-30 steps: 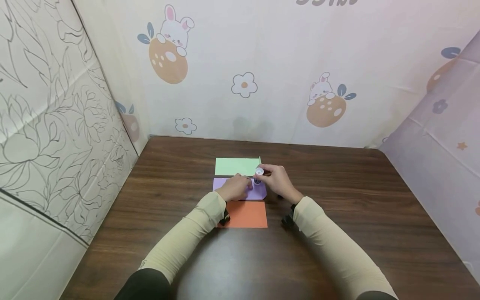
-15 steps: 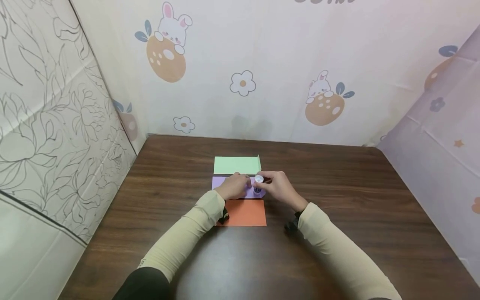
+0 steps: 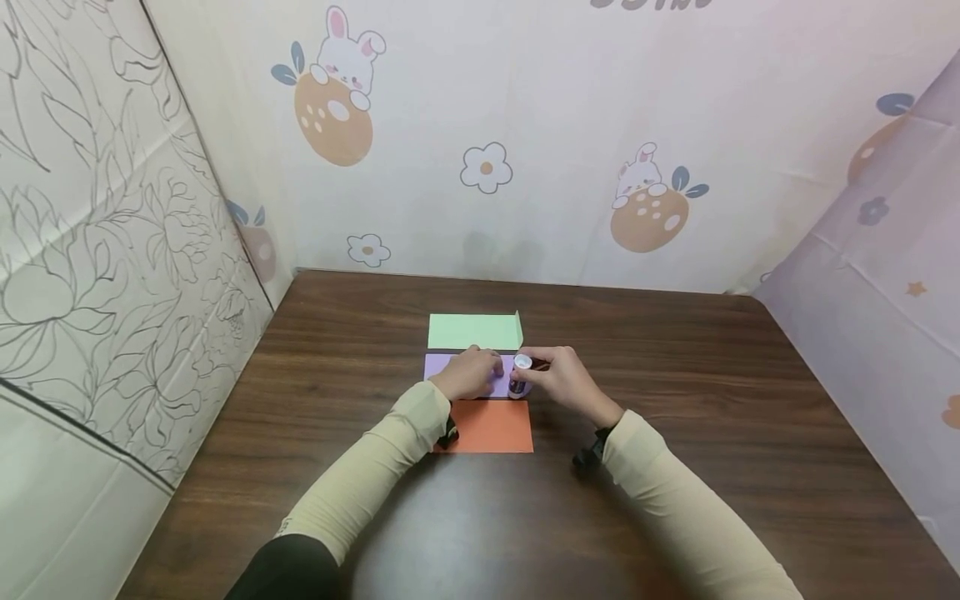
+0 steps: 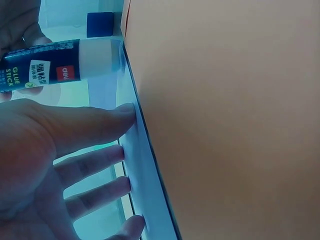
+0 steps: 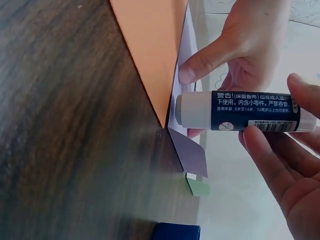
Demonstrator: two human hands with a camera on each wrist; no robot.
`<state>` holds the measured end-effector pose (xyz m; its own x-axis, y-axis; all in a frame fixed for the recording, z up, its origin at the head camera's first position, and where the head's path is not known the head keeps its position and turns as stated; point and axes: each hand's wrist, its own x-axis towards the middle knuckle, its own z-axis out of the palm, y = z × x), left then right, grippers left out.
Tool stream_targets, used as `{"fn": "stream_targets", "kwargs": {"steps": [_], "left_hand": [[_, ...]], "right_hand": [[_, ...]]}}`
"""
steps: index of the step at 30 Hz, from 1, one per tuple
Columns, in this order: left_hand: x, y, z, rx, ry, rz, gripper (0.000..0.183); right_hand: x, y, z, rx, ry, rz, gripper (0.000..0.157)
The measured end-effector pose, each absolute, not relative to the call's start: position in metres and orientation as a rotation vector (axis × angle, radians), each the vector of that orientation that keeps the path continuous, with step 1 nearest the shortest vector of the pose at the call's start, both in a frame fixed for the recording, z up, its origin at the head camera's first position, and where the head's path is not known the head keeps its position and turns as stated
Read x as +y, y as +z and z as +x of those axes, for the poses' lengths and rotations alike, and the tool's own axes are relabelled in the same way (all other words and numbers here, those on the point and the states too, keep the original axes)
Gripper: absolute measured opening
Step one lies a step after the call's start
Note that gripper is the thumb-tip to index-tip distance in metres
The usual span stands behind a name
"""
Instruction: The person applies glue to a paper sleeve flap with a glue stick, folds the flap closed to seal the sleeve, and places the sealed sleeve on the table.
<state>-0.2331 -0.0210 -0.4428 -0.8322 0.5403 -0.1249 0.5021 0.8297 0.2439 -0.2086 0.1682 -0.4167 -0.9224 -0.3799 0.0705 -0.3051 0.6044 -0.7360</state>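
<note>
In the head view my right hand [image 3: 564, 375] holds an upright glue stick [image 3: 517, 387], thumb and fingers around its dark blue barrel. Its tip meets the right end of the purple paper [image 3: 438, 365], as the right wrist view also shows for the glue stick [image 5: 250, 112]. My left hand [image 3: 472, 372] presses the same sheet with spread fingertips, just left of the stick. In the left wrist view its thumb [image 4: 95, 125] and several fingers reach down onto the paper. A bent purple flap [image 5: 191, 152] stands at the sheet's end in the right wrist view.
Beyond the purple sheet lies a green paper [image 3: 472, 331] with its right edge folded up. An orange paper [image 3: 495, 427] lies on the near side, partly under my left wrist. A blue cap [image 5: 177, 232] stands on the brown wooden table [image 3: 675, 467]. A printed curtain [image 3: 555, 225] hangs behind.
My right hand has drawn the glue stick toward me along the right end of the purple paper. The left hand has stayed pressed in place.
</note>
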Motion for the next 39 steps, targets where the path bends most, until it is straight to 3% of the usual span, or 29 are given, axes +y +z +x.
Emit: {"fn": "stream_targets", "kwargs": {"steps": [16,25,39], "left_hand": [[-0.022,-0.443,-0.234,2.806,0.308,0.809,0.025],[-0.022,-0.444,-0.235,2.808,0.29,0.829,0.027],[-0.022,-0.445,-0.236,2.8,0.304,0.809,0.026]], "right_hand": [[0.16,-0.427,-0.231,2.894,-1.27,-0.632,0.028],[0.158,-0.433,-0.246,2.93,-1.276,-0.608,0.036],[0.165,-0.429,-0.233,2.856,-1.263,-0.638,0.037]]}}
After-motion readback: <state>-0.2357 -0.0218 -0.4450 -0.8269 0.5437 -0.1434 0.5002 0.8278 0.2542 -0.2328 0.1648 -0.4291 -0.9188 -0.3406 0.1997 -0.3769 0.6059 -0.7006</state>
